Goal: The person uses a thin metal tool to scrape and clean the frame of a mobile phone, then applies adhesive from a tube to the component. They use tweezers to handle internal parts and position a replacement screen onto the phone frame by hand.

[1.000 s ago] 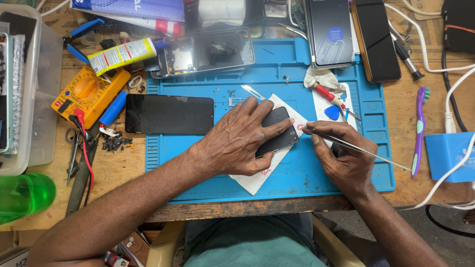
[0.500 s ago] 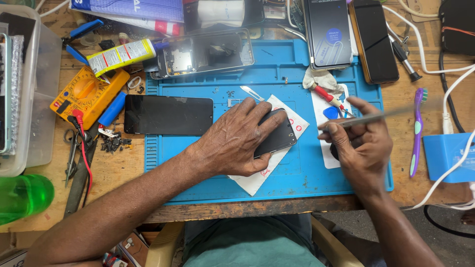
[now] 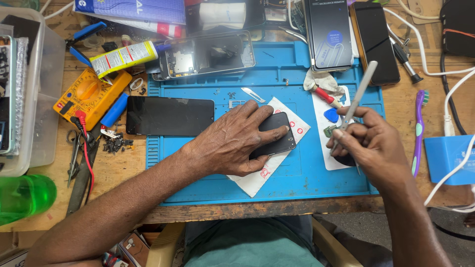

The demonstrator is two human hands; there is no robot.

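While the left hand (image 3: pixel 232 141) lies flat at centre frame, fingers spread, palm pressing a small black phone (image 3: pixel 278 138) onto a white paper sheet (image 3: pixel 257 179), the right hand (image 3: pixel 373 146) sits right of centre, fingers pinched shut round grey tweezers (image 3: pixel 357 94). Tweezer shaft tilts up toward the upper right; lower tips poke out below the fingers, just above the mat.

Close in: blue pick (image 3: pixel 330 115) and a small green part (image 3: pixel 329 131) on a white strip just left of the right hand; red-handled screwdriver (image 3: pixel 324 95) above them. Black screen panel (image 3: pixel 169 115) lies left of the left hand, near but apart.

All on a blue work mat (image 3: pixel 307 173); its lower middle, between the two wrists, is the free room. Upper edge is crowded: opened phone body (image 3: pixel 208 54), two more phones (image 3: pixel 329 34) upper right. Left of the mat: yellow multimeter (image 3: pixel 89 96), loose screws, clear plastic bin (image 3: pixel 34 99), green bottle (image 3: pixel 22 198) lower left. Right edge: purple toothbrush (image 3: pixel 419 123), white cables, blue box (image 3: pixel 448 158). Wooden bench edge (image 3: pixel 257 210) runs just below the mat.
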